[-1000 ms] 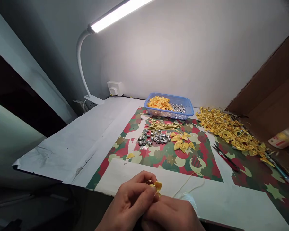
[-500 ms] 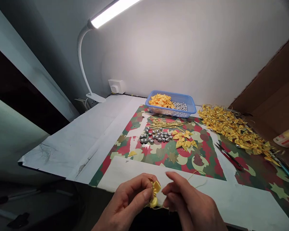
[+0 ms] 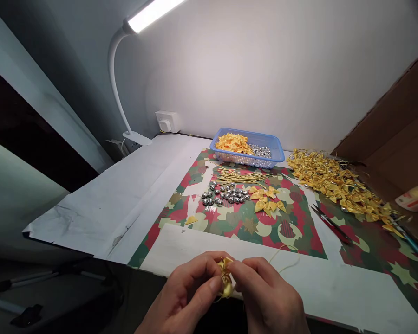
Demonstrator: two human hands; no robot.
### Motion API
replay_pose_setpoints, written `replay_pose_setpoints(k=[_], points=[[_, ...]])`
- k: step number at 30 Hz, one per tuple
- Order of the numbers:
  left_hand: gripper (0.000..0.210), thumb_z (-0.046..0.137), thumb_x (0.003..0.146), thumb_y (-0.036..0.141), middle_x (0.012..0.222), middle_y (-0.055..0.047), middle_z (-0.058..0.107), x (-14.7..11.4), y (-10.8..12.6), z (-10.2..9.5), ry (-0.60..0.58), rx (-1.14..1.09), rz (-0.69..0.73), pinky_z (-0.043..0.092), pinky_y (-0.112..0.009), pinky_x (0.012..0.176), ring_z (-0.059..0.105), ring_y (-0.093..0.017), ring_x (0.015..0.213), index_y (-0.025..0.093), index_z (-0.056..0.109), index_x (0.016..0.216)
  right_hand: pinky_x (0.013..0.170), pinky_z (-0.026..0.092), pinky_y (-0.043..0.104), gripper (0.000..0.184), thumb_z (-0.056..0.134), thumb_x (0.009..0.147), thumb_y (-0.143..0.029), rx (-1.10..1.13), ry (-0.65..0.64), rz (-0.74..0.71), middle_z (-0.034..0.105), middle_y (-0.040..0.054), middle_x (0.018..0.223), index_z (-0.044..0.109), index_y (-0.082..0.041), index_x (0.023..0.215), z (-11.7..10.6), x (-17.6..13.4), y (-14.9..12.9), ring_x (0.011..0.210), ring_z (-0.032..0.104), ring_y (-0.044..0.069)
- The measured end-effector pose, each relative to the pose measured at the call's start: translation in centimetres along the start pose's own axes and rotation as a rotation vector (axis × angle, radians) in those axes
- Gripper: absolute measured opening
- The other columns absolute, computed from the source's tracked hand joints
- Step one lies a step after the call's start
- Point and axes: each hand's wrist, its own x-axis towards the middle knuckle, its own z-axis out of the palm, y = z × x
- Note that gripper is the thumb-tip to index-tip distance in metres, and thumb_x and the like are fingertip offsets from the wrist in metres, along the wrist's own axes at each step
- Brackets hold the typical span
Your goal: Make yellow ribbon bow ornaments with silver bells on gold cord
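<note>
Between both hands, just over the table's front edge, is a yellow ribbon bow point(image 3: 227, 290) with gold cord around its middle. My left hand point(image 3: 191, 290) pinches it from the left with thumb and forefinger. From the right, my right hand point(image 3: 268, 292) has its fingertips closed on the bow's upper part. The fingers hide much of the bow. A thin pale thread point(image 3: 289, 264) lies on the white paper beyond my right hand. Farther back are silver jingle bells point(image 3: 226, 195), loose yellow bows point(image 3: 266, 202) and gold cord lengths point(image 3: 242, 176).
A blue basket point(image 3: 280, 155) holds yellow bows and small silver bells. A heap of corded yellow bows point(image 3: 334, 183) covers the right side, with scissors point(image 3: 330, 225) before it. A white lamp point(image 3: 113, 79) stands at the left; a cardboard box point(image 3: 393, 120) is at the right.
My right hand has come left from beside the bow, and its fingertips have closed on it. My left hand keeps its pinch. The view has shifted slightly.
</note>
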Motion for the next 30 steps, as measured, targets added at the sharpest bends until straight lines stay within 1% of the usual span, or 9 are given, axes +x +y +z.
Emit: replay_pose_setpoints(k=[4,7,10,15,18,21,23,26,30], points=[[0.028,0.056,0.096,0.039,0.094,-0.004,0.066,0.1,-0.1,-0.1,0.017,0.015,-0.011,0.046,-0.026,0.082,0.059,-0.023,0.094,0.021,0.058,0.074,0.057,0.047,0.019,0.027,0.045,0.099,-0.019,-0.118,0.062,-0.056,0.066,0.0026,0.087,0.069,-0.025,0.109,0.4,0.0,0.6,0.065,0.065,0.012],[0.027,0.056,0.096,0.040,0.092,-0.003,0.066,0.1,-0.4,-0.1,0.045,-0.017,-0.005,0.047,-0.025,0.077,0.058,-0.021,0.088,0.022,0.062,0.079,0.057,0.044,0.020,0.027,0.045,0.101,-0.018,-0.258,0.120,-0.131,0.067,0.0027,0.083,0.071,-0.024,0.104,0.4,0.1,0.6,0.065,0.064,0.013],[0.027,0.055,0.097,0.042,0.091,-0.003,0.066,0.2,-0.6,0.0,0.047,-0.021,-0.011,0.045,-0.026,0.073,0.057,-0.021,0.085,0.021,0.064,0.081,0.057,0.043,0.021,0.029,0.043,0.100,-0.015,-0.321,0.119,-0.166,0.065,0.0033,0.078,0.072,-0.023,0.101,0.1,0.4,0.5,0.065,0.061,0.014],[0.029,0.051,0.099,0.043,0.090,-0.003,0.063,0.3,-0.7,0.0,0.015,-0.025,-0.052,0.044,-0.028,0.073,0.053,-0.020,0.082,0.021,0.062,0.083,0.056,0.041,0.020,0.026,0.046,0.099,-0.018,-0.208,0.058,-0.106,0.060,0.0024,0.079,0.072,-0.026,0.098,-0.2,0.4,0.7,0.064,0.057,0.013],[0.030,0.048,0.100,0.043,0.087,-0.002,0.061,0.4,-0.7,0.0,-0.020,0.006,-0.038,0.043,-0.028,0.070,0.051,-0.019,0.078,0.021,0.062,0.085,0.055,0.041,0.021,0.025,0.047,0.099,-0.018,-0.117,0.032,-0.054,0.057,0.0020,0.078,0.069,-0.027,0.107,0.2,0.2,0.7,0.065,0.057,0.014],[0.026,0.048,0.100,0.040,0.089,-0.003,0.061,0.4,-0.7,0.1,-0.031,0.051,-0.020,0.045,-0.029,0.076,0.055,-0.021,0.083,0.021,0.061,0.088,0.056,0.042,0.023,0.028,0.047,0.099,-0.018,-0.081,0.053,-0.033,0.055,0.0015,0.075,0.063,-0.025,0.121,0.8,-0.1,0.5,0.064,0.057,0.015],[0.025,0.050,0.100,0.039,0.090,-0.003,0.062,0.4,-0.8,0.1,-0.036,0.049,0.007,0.046,-0.030,0.079,0.056,-0.021,0.086,0.021,0.060,0.086,0.057,0.042,0.024,0.029,0.046,0.099,-0.016,-0.112,0.089,-0.060,0.054,0.0017,0.075,0.061,-0.023,0.124,1.1,-0.2,0.4,0.063,0.056,0.016],[0.027,0.053,0.098,0.039,0.098,-0.005,0.066,0.3,-0.8,0.2,-0.024,0.019,0.048,0.046,-0.030,0.084,0.060,-0.023,0.094,0.020,0.060,0.081,0.056,0.039,0.023,0.023,0.049,0.098,-0.014,-0.188,0.114,-0.108,0.052,0.0016,0.074,0.064,-0.021,0.114,1.1,-0.2,0.3,0.063,0.054,0.015],[0.026,0.059,0.095,0.041,0.102,-0.006,0.069,0.2,-0.8,0.1,0.060,-0.012,0.016,0.046,-0.029,0.087,0.059,-0.027,0.106,0.021,0.062,0.080,0.054,0.035,0.025,0.017,0.051,0.099,-0.017,-0.308,0.102,-0.129,0.053,0.0016,0.072,0.067,-0.021,0.104,0.6,-0.1,0.4,0.062,0.052,0.015]])
